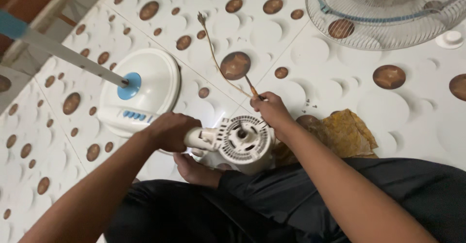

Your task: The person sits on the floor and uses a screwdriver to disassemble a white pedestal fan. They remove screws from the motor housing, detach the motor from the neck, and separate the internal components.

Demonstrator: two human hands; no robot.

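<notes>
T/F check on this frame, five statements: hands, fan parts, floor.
1. The left hand grips the neck of the white plastic fan motor housing. True.
2. The right hand is empty. False: it holds a thin wooden-handled tool at the housing's rim.
3. The wire fan guard is mounted on the motor housing. False: it lies apart on the tiled floor, at top right.
4. The round white fan base with blue buttons sits on the floor left of the housing. True.
5. A crumpled yellow-brown cloth lies on top of the fan base. False: it lies on the floor right of the housing.
</notes>
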